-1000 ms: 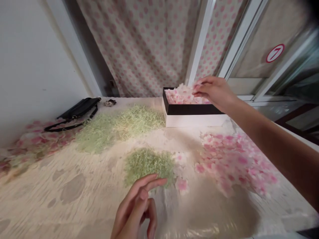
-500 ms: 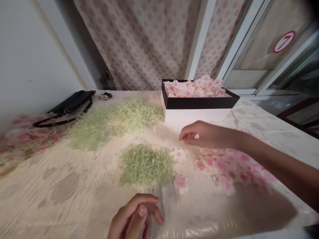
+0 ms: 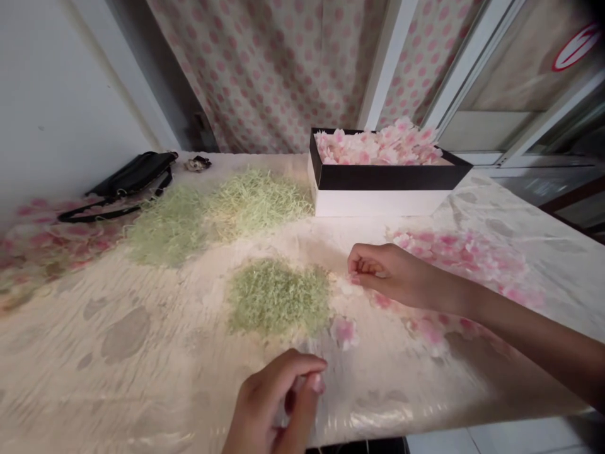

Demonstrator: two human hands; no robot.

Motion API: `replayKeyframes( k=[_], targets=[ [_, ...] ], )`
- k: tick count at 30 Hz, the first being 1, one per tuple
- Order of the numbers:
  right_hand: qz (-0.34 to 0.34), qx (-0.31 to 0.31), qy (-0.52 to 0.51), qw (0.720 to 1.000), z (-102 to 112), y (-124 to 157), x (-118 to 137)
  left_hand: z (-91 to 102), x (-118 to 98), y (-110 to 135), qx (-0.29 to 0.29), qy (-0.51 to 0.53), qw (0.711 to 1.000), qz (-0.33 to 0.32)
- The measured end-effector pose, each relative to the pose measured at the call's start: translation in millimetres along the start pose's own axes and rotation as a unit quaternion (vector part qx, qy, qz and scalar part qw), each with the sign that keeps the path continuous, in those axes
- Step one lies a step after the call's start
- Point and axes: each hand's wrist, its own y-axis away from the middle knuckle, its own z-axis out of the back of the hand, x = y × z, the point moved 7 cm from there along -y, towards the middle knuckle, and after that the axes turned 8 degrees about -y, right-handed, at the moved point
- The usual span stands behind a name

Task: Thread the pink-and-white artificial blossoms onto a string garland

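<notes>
Head view: bumping the box [image 3: 378,202] could spill its heaped blossoms [image 3: 368,150]; your left hand [image 3: 271,400] is pressed together, your right hand [image 3: 394,274] I cannot tell.

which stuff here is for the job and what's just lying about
Likely for the job:
pink flowers beside the right hand
box with blossoms heaped in it
green clump beyond the left hand, probably
paler green shreds farther back, less surely

Likely just lying about:
black bag
small dark object beside it
</notes>
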Motion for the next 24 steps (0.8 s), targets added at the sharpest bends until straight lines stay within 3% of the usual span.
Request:
replayKeyframes(
  k=[3, 7, 10, 13, 17, 24],
  targets=[
    [-0.026, 0.018, -0.078, 0.996, -3, 13, 1, -16.1, -26, -11, -0.012, -0.098, 0.988, -0.121],
    [-0.049, 0.04, -0.19, 0.98, -6, 24, 1, -46.2, -35, -23, 0.003, -0.286, 0.951, -0.121],
    [-0.062, 0.056, -0.259, 0.962, -6, 31, 0, -60.1, -34, -26, 0.029, -0.343, 0.932, -0.116],
    [-0.084, 0.072, -0.306, 0.945, -5, 40, -4, -61.7, -30, -23, 0.048, -0.311, 0.943, -0.106],
    [-0.071, 0.104, -0.352, 0.927, -8, 50, -7, -51.6, -26, -14, 0.03, -0.214, 0.97, -0.113],
    [-0.066, 0.134, -0.414, 0.898, -36, 53, -1, -41.1, -32, -1, 0.022, -0.186, 0.967, -0.172]
  ],
)
